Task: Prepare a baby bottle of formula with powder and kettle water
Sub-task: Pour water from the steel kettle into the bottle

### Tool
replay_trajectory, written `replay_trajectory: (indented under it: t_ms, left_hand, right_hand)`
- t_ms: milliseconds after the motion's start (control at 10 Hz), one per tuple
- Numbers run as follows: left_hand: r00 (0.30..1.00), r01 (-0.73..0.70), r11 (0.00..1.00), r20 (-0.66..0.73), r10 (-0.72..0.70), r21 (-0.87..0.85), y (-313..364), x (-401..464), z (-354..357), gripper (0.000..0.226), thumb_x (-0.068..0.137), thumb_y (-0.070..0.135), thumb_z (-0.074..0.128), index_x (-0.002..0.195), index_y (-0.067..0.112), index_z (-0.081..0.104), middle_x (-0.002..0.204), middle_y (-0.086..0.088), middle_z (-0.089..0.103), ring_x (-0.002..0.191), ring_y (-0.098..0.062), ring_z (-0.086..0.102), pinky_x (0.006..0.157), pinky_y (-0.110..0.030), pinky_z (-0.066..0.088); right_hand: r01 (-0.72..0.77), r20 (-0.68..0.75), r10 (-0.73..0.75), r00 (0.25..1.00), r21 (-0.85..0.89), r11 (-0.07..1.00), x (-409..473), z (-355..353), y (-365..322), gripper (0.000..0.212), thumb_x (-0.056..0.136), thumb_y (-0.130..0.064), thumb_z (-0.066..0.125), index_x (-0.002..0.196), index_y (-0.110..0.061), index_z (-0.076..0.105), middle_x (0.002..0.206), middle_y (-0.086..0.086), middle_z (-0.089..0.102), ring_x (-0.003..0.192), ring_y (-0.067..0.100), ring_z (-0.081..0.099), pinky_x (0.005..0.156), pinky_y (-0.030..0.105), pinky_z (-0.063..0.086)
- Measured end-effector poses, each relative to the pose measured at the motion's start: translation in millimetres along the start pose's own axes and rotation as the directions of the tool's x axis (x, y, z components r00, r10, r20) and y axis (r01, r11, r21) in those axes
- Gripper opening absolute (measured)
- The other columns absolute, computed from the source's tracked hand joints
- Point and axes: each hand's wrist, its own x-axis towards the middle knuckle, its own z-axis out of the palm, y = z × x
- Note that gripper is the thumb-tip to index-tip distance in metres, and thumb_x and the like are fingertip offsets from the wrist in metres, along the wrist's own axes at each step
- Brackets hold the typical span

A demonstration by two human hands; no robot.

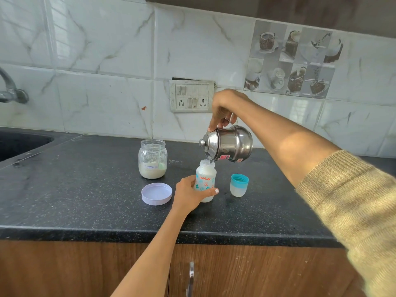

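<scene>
A small white baby bottle with a printed label stands open on the black counter. My left hand is wrapped around its lower part. My right hand grips the handle of a steel kettle, which is tipped to the left with its lip right over the bottle's mouth. An open glass jar of formula powder stands behind and left of the bottle, with a scoop inside. The jar's lilac lid lies upside down in front of it. The bottle's teal cap stands to the right.
A dark sink is sunk into the counter at far left, with a tap on the tiled wall above. A switch and socket plate is behind the kettle. Wooden cabinet doors run below the counter's front edge.
</scene>
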Motion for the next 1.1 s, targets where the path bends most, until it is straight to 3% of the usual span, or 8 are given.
replay_trajectory:
  t_ms: [200, 400, 500, 600, 700, 800, 900, 1100]
  left_hand:
    - [1.0, -0.006, 1.0, 0.002, 0.006, -0.004, 0.2, -0.6, -0.2, 0.066, 0.074, 0.037, 0.074, 0.131, 0.016, 0.048, 0.137, -0.003, 0.052, 0.124, -0.021, 0.05, 0.101, -0.035, 0.042]
    - [1.0, -0.011, 1.0, 0.004, 0.011, -0.003, -1.0, -0.3, -0.2, 0.065, 0.074, 0.037, 0.074, 0.13, 0.016, 0.048, 0.136, -0.003, 0.053, 0.123, -0.02, 0.051, 0.101, -0.035, 0.042]
    - [1.0, -0.011, 1.0, 0.005, 0.011, 0.001, -1.0, -0.1, -0.1, 0.065, 0.074, 0.037, 0.074, 0.13, 0.016, 0.048, 0.136, -0.003, 0.053, 0.123, -0.02, 0.051, 0.101, -0.035, 0.042]
    - [1.0, -0.009, 1.0, 0.004, 0.009, -0.002, -0.6, -0.3, -0.1, 0.065, 0.074, 0.037, 0.074, 0.13, 0.016, 0.048, 0.136, -0.003, 0.053, 0.123, -0.02, 0.051, 0.101, -0.035, 0.042]
    - [1.0, -0.006, 1.0, 0.007, 0.006, -0.005, -0.5, -0.7, -0.7, 0.065, 0.074, 0.037, 0.074, 0.13, 0.016, 0.048, 0.136, -0.003, 0.052, 0.123, -0.02, 0.051, 0.102, -0.036, 0.041]
    - [1.0, -0.006, 1.0, 0.006, 0.006, -0.003, 0.4, -1.2, -0.9, 0.066, 0.074, 0.037, 0.074, 0.13, 0.016, 0.048, 0.136, -0.003, 0.052, 0.124, -0.02, 0.051, 0.102, -0.036, 0.041]
    - [1.0, -0.007, 1.0, 0.01, 0.007, -0.006, 1.2, -1.9, -1.2, 0.065, 0.074, 0.037, 0.074, 0.13, 0.016, 0.048, 0.136, -0.003, 0.052, 0.124, -0.02, 0.051, 0.102, -0.036, 0.041]
    - [1.0, -0.009, 1.0, 0.009, 0.01, -0.017, 2.7, -3.9, -2.1, 0.064, 0.074, 0.036, 0.074, 0.129, 0.015, 0.049, 0.135, -0.004, 0.053, 0.123, -0.02, 0.051, 0.101, -0.036, 0.042]
  right_hand:
    - [-0.007, 0.003, 0.007, 1.0, 0.038, 0.999, 3.7, -0.5, 1.4, 0.052, 0.079, -0.053, 0.066, 0.115, -0.014, 0.068, 0.128, -0.006, 0.062, 0.104, 0.008, 0.06, 0.097, 0.025, 0.045]
    - [-0.025, 0.045, 0.017, 0.999, 0.177, 0.984, 13.8, 3.3, 20.4, 0.044, 0.081, -0.046, 0.068, 0.107, -0.01, 0.068, 0.124, 0.0, 0.064, 0.117, 0.015, 0.059, 0.103, 0.033, 0.046]
    - [-0.02, 0.045, 0.007, 0.999, 0.283, 0.959, 15.3, 8.2, 34.1, 0.033, 0.083, -0.04, 0.068, 0.093, -0.009, 0.065, 0.118, 0.0, 0.065, 0.112, 0.014, 0.06, 0.101, 0.031, 0.047]
    - [-0.021, 0.026, 0.012, 1.0, 0.405, 0.914, 11.7, 17.1, 49.0, 0.029, 0.084, -0.035, 0.068, 0.092, -0.007, 0.064, 0.102, -0.001, 0.067, 0.099, 0.011, 0.059, 0.084, 0.026, 0.053]
    - [-0.037, 0.021, 0.03, 0.999, 0.541, 0.84, 9.2, 28.4, 63.6, 0.023, 0.084, -0.03, 0.07, 0.084, -0.008, 0.062, 0.102, -0.001, 0.069, 0.095, 0.009, 0.059, 0.078, 0.025, 0.053]
    - [-0.059, 0.039, 0.044, 0.998, 0.633, 0.772, 8.5, 40.1, 75.1, 0.035, 0.081, -0.03, 0.072, 0.105, -0.005, 0.066, 0.093, -0.001, 0.068, 0.096, 0.009, 0.061, 0.086, 0.026, 0.054]
    - [-0.073, 0.054, 0.049, 0.997, 0.694, 0.716, 9.8, 49.2, 83.5, 0.039, 0.08, -0.03, 0.074, 0.109, -0.005, 0.067, 0.088, 0.0, 0.068, 0.095, 0.01, 0.063, 0.087, 0.027, 0.054]
    - [-0.12, 0.111, 0.051, 0.993, 0.815, 0.567, 10.4, 61.2, 96.5, 0.021, 0.08, -0.025, 0.075, 0.086, -0.007, 0.066, 0.082, 0.002, 0.066, 0.075, 0.009, 0.063, 0.085, 0.029, 0.055]
